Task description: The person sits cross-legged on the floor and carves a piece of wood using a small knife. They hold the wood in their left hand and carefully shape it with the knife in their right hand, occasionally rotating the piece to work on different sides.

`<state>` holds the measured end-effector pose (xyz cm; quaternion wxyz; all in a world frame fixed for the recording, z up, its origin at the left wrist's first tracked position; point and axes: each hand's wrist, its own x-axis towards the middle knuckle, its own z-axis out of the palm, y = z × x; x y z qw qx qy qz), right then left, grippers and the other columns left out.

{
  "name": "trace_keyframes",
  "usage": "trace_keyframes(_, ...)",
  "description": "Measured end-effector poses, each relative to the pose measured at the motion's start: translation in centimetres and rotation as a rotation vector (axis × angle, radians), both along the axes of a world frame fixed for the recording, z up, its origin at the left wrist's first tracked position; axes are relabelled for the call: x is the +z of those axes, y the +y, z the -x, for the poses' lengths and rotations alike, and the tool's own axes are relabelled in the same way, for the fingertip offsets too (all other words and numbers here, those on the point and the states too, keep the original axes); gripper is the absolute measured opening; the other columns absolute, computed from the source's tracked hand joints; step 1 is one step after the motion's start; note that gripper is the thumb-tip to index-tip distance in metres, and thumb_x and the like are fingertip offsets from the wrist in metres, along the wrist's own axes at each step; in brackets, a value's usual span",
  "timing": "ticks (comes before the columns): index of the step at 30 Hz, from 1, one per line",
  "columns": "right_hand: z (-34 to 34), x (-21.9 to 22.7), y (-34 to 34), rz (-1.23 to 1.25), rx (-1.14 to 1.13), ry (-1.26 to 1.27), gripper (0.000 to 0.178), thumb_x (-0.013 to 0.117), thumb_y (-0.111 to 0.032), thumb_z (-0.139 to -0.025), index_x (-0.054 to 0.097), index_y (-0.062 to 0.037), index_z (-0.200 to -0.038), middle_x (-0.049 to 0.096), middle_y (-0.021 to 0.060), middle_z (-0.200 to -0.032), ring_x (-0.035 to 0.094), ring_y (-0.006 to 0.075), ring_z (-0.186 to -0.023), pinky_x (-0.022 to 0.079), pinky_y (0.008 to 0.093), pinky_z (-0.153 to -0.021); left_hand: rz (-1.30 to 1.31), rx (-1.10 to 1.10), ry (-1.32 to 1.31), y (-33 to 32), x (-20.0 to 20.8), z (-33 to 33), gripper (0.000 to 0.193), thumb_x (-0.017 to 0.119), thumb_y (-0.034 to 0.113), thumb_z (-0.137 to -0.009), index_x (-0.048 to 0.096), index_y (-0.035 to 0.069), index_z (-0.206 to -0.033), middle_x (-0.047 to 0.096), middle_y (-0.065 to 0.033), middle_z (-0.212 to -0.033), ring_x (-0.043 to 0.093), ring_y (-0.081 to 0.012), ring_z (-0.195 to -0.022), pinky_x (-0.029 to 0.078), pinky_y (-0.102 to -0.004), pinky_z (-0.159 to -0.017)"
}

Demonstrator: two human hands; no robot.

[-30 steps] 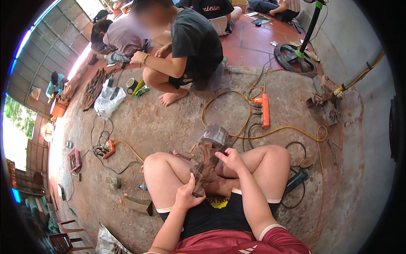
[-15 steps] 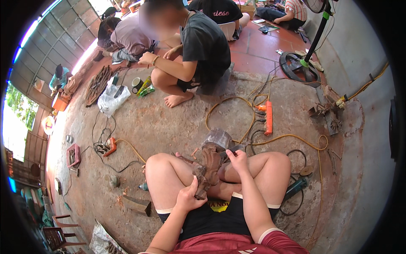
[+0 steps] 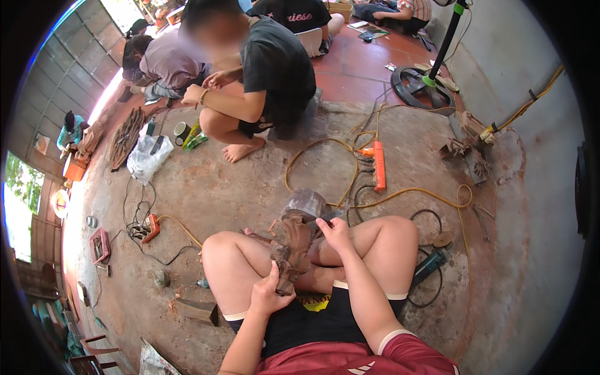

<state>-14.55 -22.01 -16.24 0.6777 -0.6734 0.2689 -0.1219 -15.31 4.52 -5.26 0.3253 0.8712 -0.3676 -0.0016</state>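
Note:
A brown carved wooden piece (image 3: 292, 239) stands tilted between my bent legs. Its far end is close to or against a round grey block (image 3: 304, 203); whether they touch is hard to tell. My left hand (image 3: 270, 295) is closed around the near end of the carving, thumb on top. At the carving's upper right, my right hand (image 3: 337, 234) pinches a thin dark flat piece (image 3: 323, 218). That piece lies close to the wood, and its exact kind is too small to make out.
Orange power strips (image 3: 379, 165) (image 3: 150, 229) and looping cords lie on the floor. A green-bodied power tool (image 3: 430, 267) sits by my right knee, a wooden wedge (image 3: 195, 310) at my left. Another person (image 3: 275, 75) squats ahead; a fan stand (image 3: 424, 90) is at far right.
The whole view has shifted, so most things sit further left and the room slightly higher. Both hands keep their hold on the carving and the flat piece.

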Motion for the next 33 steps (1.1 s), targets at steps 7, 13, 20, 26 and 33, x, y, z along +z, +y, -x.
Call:
trace_keyframes(7, 0.0, 2.1, 0.7, -0.034, 0.214, -0.012, 0.037, 0.077, -0.032, -0.089, 0.068, -0.0005, -0.073, 0.058, -0.0056, -0.065, 0.048, 0.0057, -0.060, 0.040, 0.0278, -0.052, 0.012, 0.008, 0.017, 0.1, -0.1, 0.1, 0.091, 0.080, 0.016, -0.062, 0.045, -0.014, -0.141, 0.066, -0.0170, -0.070, 0.069, -0.0306, -0.061, 0.056, -0.0380, -0.060)
trace_keyframes(13, -0.2, 0.7, -0.7, -0.002, 0.139, -0.021, 0.037, 0.078, -0.033, -0.089, 0.069, 0.0006, -0.075, 0.060, -0.0051, -0.064, 0.051, 0.0059, -0.062, 0.043, 0.0296, -0.055, 0.044, -0.004, 0.016, -0.1, -0.3, 0.2, 0.089, 0.079, 0.016, -0.063, 0.045, -0.013, -0.141, 0.067, -0.0165, -0.072, 0.069, -0.0317, -0.062, 0.056, -0.0385, -0.060)
trace_keyframes(20, -0.2, 0.8, -0.3, 0.110, -0.055, 0.022, 0.036, 0.076, -0.031, -0.090, 0.067, 0.0000, -0.073, 0.059, -0.0024, -0.062, 0.050, 0.0061, -0.059, 0.041, 0.0292, -0.052, 0.011, -0.001, 0.006, 0.0, -0.5, 0.0, 0.091, 0.079, 0.016, -0.063, 0.045, -0.013, -0.141, 0.067, -0.0153, -0.070, 0.068, -0.0285, -0.060, 0.055, -0.0369, -0.059)
trace_keyframes(26, 0.0, 2.7, 0.4, 0.034, 0.282, 0.044, 0.038, 0.076, -0.032, -0.090, 0.067, -0.0004, -0.072, 0.058, -0.0009, -0.059, 0.048, 0.0067, -0.057, 0.039, 0.0301, -0.050, 0.012, 0.008, 0.019, 0.3, -0.4, 0.0, 0.091, 0.079, 0.015, -0.062, 0.045, -0.014, -0.141, 0.067, -0.0156, -0.070, 0.068, -0.0284, -0.060, 0.055, -0.0364, -0.060)
trace_keyframes(33, -0.4, 1.3, 0.2, 0.003, 0.057, -0.026, 0.034, 0.076, -0.029, -0.091, 0.068, 0.0019, -0.078, 0.061, 0.0021, -0.063, 0.050, 0.0067, -0.059, 0.042, 0.0291, -0.053, 0.016, 0.009, 0.030, 0.2, -0.5, 0.0, 0.092, 0.080, 0.015, -0.062, 0.045, -0.013, -0.142, 0.067, -0.0152, -0.070, 0.068, -0.0287, -0.061, 0.055, -0.0366, -0.060)
